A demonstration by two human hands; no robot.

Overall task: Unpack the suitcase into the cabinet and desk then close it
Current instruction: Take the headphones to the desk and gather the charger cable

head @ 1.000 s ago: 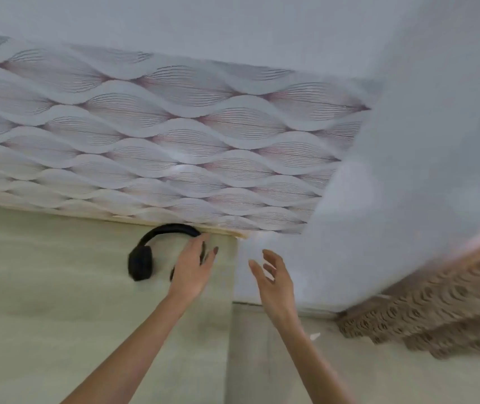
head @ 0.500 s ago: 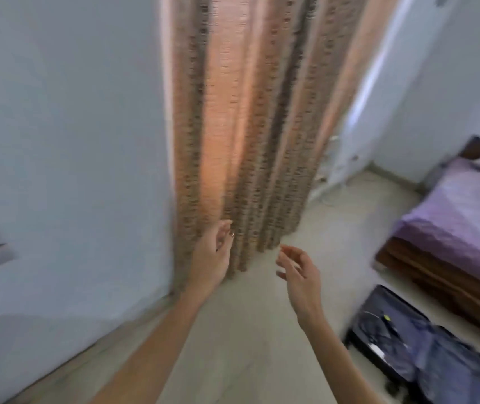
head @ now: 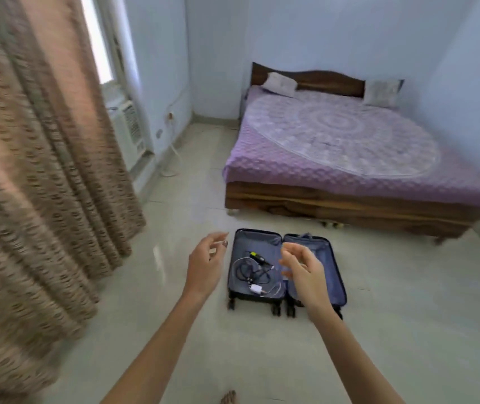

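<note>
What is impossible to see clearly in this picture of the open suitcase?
Head view only.
Suitcase, right half: partly hidden behind the right hand.
Cables and white charger in the left half: too small to tell their kind.
Curtain: blurred, cut off by the left edge.
Cabinet and desk: outside the frame.

right hand (head: pixel 301 268) covers part of the suitcase (head: pixel 257 243); curtain (head: pixel 28 170) blurred.
</note>
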